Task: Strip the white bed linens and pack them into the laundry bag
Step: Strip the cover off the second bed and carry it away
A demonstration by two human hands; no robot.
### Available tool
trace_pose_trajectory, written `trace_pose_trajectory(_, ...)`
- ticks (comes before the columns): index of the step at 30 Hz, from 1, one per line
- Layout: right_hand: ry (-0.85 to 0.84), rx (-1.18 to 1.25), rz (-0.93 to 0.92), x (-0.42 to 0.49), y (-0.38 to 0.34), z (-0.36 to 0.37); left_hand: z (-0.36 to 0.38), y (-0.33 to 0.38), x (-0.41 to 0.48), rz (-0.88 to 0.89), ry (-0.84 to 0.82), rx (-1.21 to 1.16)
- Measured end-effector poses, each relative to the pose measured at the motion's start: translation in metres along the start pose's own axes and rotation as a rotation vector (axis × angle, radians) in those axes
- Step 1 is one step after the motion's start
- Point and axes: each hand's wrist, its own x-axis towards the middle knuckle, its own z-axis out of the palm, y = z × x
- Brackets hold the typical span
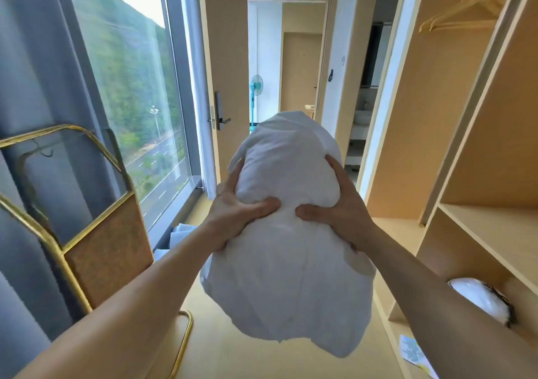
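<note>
I hold a pillow in a white pillowcase (286,175) upright in front of me, above the floor. My left hand (235,214) grips its left side and my right hand (334,210) grips its right side, thumbs pressed into the cloth near the middle. Below my hands the loose white case hangs down in folds. More white linen (180,233) lies on the floor by the window, partly hidden behind my left arm. No laundry bag is in view.
A gold-framed luggage rack (96,233) stands at left before grey curtains and a large window. An open wooden wardrobe (465,204) with shelves and hangers fills the right; a white bundle (483,300) sits on a low shelf. An open door (224,87) leads to a corridor ahead.
</note>
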Motion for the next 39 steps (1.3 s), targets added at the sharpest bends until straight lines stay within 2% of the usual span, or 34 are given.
trace_pose_trajectory(13, -0.034, 0.105, -0.038, 0.253, 0.130, -0.043, 0.076, -0.041, 0.256, 0.038, 0.046, 0.041)
trace_pose_trajectory(20, -0.033, 0.122, -0.042, 0.378, 0.201, -0.023, 0.087, -0.097, 0.395, 0.049, 0.041, 0.004)
trace_pose_trajectory(29, 0.063, 0.054, -0.042, 0.559, 0.275, 0.007, 0.085, -0.159, 0.608, 0.094, -0.057, -0.042)
trace_pose_trajectory(39, 0.086, 0.099, -0.069, 0.739, 0.389, 0.001, 0.138, -0.226, 0.812, 0.109, -0.094, -0.016)
